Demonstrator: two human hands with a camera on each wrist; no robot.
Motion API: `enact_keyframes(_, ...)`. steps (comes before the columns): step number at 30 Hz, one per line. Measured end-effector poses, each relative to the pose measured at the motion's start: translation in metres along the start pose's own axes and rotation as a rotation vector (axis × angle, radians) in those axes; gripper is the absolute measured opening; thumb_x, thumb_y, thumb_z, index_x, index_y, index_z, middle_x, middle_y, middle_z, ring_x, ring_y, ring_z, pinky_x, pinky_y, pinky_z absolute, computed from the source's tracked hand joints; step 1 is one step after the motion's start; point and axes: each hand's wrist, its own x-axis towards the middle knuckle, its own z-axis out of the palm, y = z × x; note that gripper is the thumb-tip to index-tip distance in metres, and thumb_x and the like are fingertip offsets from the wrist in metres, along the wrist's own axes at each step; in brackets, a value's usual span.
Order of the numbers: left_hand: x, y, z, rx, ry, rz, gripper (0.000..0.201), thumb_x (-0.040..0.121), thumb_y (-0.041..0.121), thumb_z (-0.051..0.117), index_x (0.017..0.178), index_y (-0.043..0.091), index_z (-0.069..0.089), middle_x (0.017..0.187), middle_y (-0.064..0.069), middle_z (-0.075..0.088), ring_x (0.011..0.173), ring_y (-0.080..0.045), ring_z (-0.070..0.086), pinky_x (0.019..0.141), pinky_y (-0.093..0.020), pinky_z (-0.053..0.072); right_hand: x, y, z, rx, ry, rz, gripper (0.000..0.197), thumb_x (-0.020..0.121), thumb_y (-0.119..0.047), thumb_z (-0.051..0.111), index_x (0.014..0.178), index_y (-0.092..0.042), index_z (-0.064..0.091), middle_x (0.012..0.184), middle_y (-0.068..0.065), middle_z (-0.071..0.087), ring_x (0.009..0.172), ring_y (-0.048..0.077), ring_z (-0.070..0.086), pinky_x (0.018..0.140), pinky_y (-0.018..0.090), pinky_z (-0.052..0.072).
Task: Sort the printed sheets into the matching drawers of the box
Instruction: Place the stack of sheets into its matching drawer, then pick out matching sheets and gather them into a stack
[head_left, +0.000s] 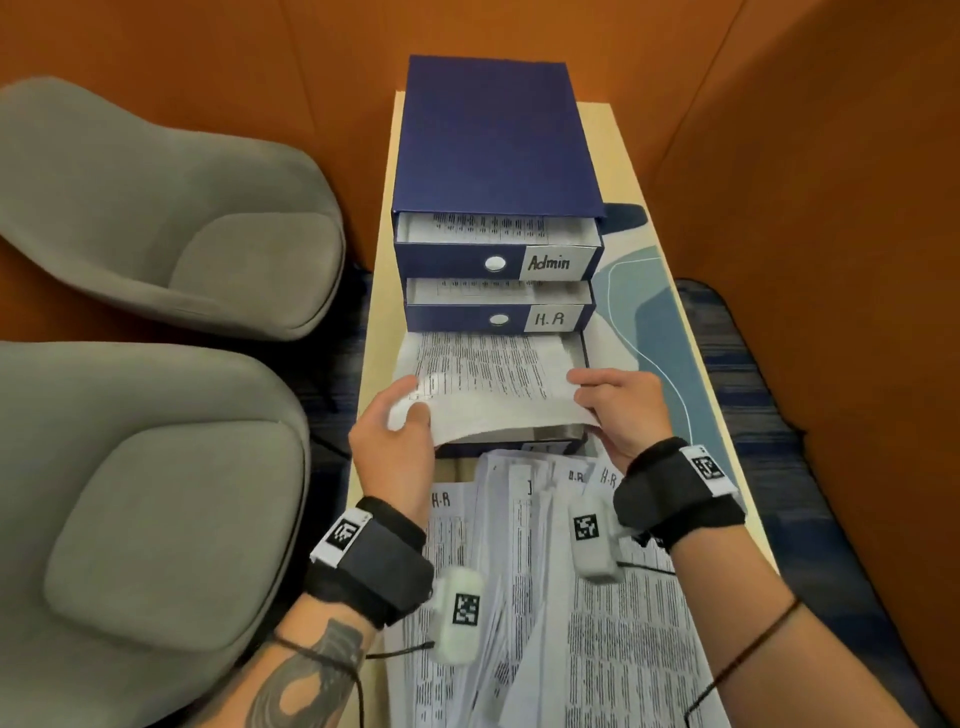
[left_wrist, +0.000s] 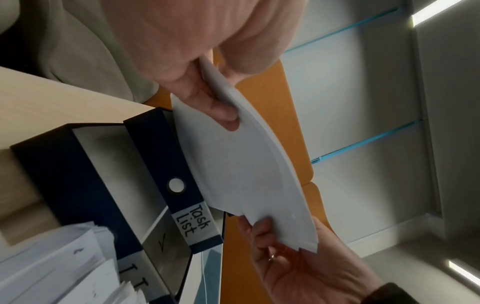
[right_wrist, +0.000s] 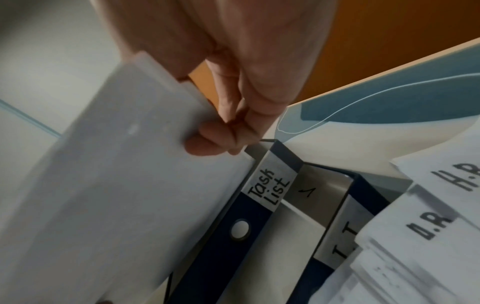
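Observation:
A dark blue drawer box (head_left: 493, 145) stands on the narrow table, its drawers pulled out in steps. The top drawer is labelled Admin (head_left: 550, 262), the one below H.R (head_left: 550, 318). Lower drawers read Task List (right_wrist: 269, 190) and I.T (right_wrist: 342, 244). Both hands hold a small stack of printed sheets (head_left: 488, 384) over the Task List drawer (left_wrist: 192, 222). My left hand (head_left: 400, 421) pinches its near left corner. My right hand (head_left: 613, 400) pinches its right edge. A spread pile of printed sheets (head_left: 597, 623), some marked H.R, lies in front of the box.
Two grey armchairs (head_left: 156, 208) stand left of the table (head_left: 374, 322). Orange partition walls (head_left: 805, 156) enclose the back and right. A blue and white mat (head_left: 654, 312) lies on the table right of the box.

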Motion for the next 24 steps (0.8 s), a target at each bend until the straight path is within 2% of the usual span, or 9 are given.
enact_keyframes(2,0.008,0.004,0.009,-0.032,-0.022,-0.04,0.03,0.092,0.011,0.064,0.112,0.031,0.074,0.123,0.001,0.071,0.11,-0.019,0.07,0.089,-0.04,0.062,0.015,-0.003,0.006,-0.001,0.021,0.009,0.033,0.075,0.001,0.062,0.097,-0.015,0.08,0.111,0.012,0.075,0.106,0.029,0.07,0.102,0.048,0.055)
enact_keyframes(4,0.02,0.01,0.02,-0.068,-0.13,-0.104,0.04,0.096,0.012,0.07,0.132,0.024,0.06,0.128,-0.006,0.068,0.108,-0.019,0.071,0.076,-0.028,0.062,0.028,-0.005,0.009,0.035,0.003,0.03,0.049,0.073,-0.006,0.069,0.122,-0.011,0.072,0.123,0.011,0.07,0.116,0.028,0.066,0.106,0.049,0.052)
enact_keyframes(6,0.032,0.011,0.025,-0.056,-0.211,-0.107,0.056,0.092,0.01,0.076,0.14,0.022,0.052,0.129,-0.013,0.066,0.099,-0.019,0.074,0.074,-0.025,0.061,0.035,-0.005,0.011,0.09,-0.041,0.04,0.06,0.081,-0.003,0.072,0.14,-0.007,0.058,0.134,0.011,0.063,0.12,0.027,0.064,0.101,0.039,0.053)
enact_keyframes(9,0.048,0.004,0.026,0.074,-0.244,-0.081,0.05,0.089,0.002,0.078,0.134,0.012,0.058,0.133,-0.028,0.06,0.08,-0.017,0.076,0.074,-0.019,0.059,0.044,0.005,0.014,0.065,-0.002,0.029,0.062,0.079,0.002,0.075,0.138,-0.001,0.058,0.129,0.018,0.065,0.112,0.031,0.069,0.103,0.043,0.055)
enact_keyframes(11,0.055,0.001,0.029,0.224,-0.248,-0.05,0.057,0.082,0.019,0.086,0.133,0.017,0.06,0.135,-0.019,0.063,0.093,-0.016,0.075,0.088,-0.024,0.057,0.048,0.011,0.018,-0.046,0.073,0.01,0.059,0.075,0.0,0.078,0.132,-0.002,0.063,0.119,0.016,0.071,0.107,0.029,0.071,0.105,0.044,0.054)
enact_keyframes(14,0.069,0.0,0.035,0.442,-0.276,0.005,0.093,0.06,0.056,0.088,0.142,0.026,0.056,0.137,0.001,0.065,0.117,-0.022,0.069,0.106,-0.04,0.054,0.053,0.006,0.025,-0.177,0.099,-0.02,0.057,0.077,-0.005,0.081,0.132,-0.003,0.065,0.129,0.008,0.067,0.118,0.023,0.063,0.112,0.041,0.047)
enact_keyframes(17,0.08,0.011,0.04,0.448,-0.382,-0.061,0.101,0.079,0.047,0.084,0.16,0.024,0.03,0.153,0.005,0.047,0.108,-0.023,0.074,0.095,-0.034,0.06,0.06,-0.006,0.032,-0.227,-0.012,-0.019,0.068,0.075,-0.011,0.084,0.138,-0.003,0.06,0.14,0.008,0.061,0.127,0.023,0.059,0.116,0.042,0.044)
enact_keyframes(20,0.072,0.024,0.028,0.7,-0.336,0.096,0.091,0.088,0.051,0.074,0.161,0.036,0.022,0.132,0.0,0.06,0.107,-0.022,0.068,0.092,-0.035,0.058,0.054,-0.013,0.023,-0.386,0.008,-0.095,0.059,0.083,-0.004,0.076,0.14,-0.016,0.063,0.144,0.004,0.06,0.125,0.021,0.059,0.111,0.032,0.044)
enact_keyframes(24,0.02,0.006,-0.001,0.779,-0.298,0.206,0.045,0.091,0.045,0.072,0.133,0.034,0.059,0.083,0.005,0.063,0.082,-0.011,0.062,0.083,-0.033,0.051,0.018,0.008,-0.022,-0.447,0.234,-0.204,0.028,0.086,-0.012,0.067,0.108,-0.028,0.076,0.11,0.002,0.076,0.106,0.023,0.068,0.093,0.026,0.05)
